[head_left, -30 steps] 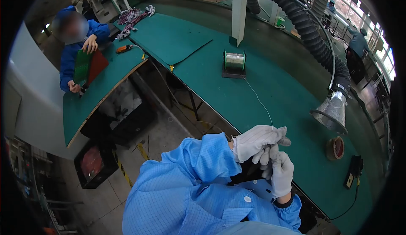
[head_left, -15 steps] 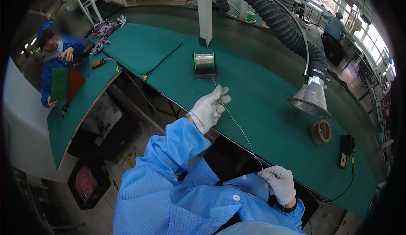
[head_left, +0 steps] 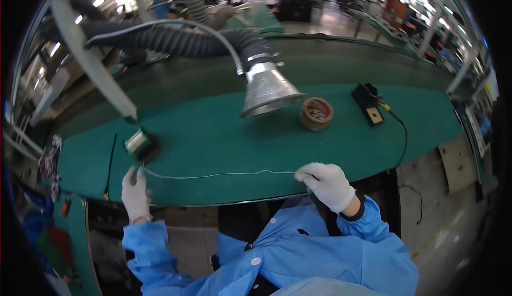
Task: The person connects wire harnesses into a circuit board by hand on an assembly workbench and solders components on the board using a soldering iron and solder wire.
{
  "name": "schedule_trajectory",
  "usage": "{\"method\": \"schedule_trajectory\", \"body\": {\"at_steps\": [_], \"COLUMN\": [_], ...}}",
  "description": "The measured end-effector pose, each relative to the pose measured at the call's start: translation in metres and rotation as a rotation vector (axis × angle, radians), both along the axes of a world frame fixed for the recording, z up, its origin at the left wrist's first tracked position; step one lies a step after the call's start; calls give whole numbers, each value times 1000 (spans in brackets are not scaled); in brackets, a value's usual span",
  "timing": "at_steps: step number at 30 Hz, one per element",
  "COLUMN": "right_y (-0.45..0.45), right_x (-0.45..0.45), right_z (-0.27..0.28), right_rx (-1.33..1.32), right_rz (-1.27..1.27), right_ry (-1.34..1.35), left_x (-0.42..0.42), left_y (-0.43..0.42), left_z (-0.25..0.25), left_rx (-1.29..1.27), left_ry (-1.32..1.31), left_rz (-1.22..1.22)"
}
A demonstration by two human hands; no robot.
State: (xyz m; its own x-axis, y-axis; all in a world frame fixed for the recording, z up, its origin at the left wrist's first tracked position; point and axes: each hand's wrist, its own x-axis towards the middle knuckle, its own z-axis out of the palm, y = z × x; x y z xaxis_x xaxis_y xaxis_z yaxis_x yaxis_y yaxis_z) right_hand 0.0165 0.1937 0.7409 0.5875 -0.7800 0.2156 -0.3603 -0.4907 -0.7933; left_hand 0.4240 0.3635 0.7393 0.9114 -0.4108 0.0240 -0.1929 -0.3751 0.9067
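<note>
A length of thin silvery wire (head_left: 229,174) runs across the front of the green bench top, between my two gloved hands. My right hand (head_left: 324,184) pinches its right end between thumb and fingers. Near the spool, at the wire's left end, is my left hand (head_left: 136,192), upright, its thumb and forefinger close to the wire; whether they grip it is unclear. The wire spool (head_left: 140,144) with green rims sits on a dark base just beyond my left hand.
A metal fume hood (head_left: 269,90) on a ribbed hose hangs over the bench (head_left: 229,146). Behind my right hand are a round brown container (head_left: 316,114) and a black holder (head_left: 369,104) with a cable. A co-worker's blue sleeve (head_left: 34,218) shows at far left.
The view has swung right. My hands, together a second ago, have moved far apart, and the wire between them now stretches nearly straight along the bench's front.
</note>
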Motion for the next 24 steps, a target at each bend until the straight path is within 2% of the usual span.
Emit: {"method": "schedule_trajectory", "body": {"at_steps": [1,3,5,7,9,10,12,13,14,16,17,20,23,24], "right_y": [-11,-35,-51,-64,-61,-58,-49,-43,-40,-39,-37,-29,-24,-22], "right_x": [1,4,10,14,12,10,-2,-13,-23,-41,-48,-61,-73,-76], "right_z": [-3,-6,-3,-6,-4,-5,-3,-2,-4,-13,-19,-37,-48,-50], "right_rx": [-245,-567,-595,-649,-641,-633,-650,-628,-643,-564,-479,-435,-347,-182], "right_rz": [-40,-142,-195,-200,-139,-98,-15,25,-4,-25,-34,-82,-161,-206], "right_ry": [-4,15,-112,-124,-162,-226,-199,-160,-101,-110,-125,-78,-97,-187], "left_x": [3,-31,-79,-95,-115,-123,-130,-124,-116,-120,-127,-124,-101,-87], "left_y": [-2,-14,-28,-52,-74,-82,-90,-97,-96,-92,-87,-81,-79,-78], "left_z": [-15,2,22,1,-10,-10,-19,-33,-44,-32,-19,-11,-9,-16], "left_rx": [-46,-147,-91,-156,-183,-200,37,-73,-79,52,172,222,343,332], "left_ry": [-173,-190,-181,-477,-612,-614,-559,-541,-541,-421,48,3,-11,-242], "left_rz": [48,-1,-145,-437,-624,-651,-723,-820,-833,-957,-854,-865,-660,-598]}}
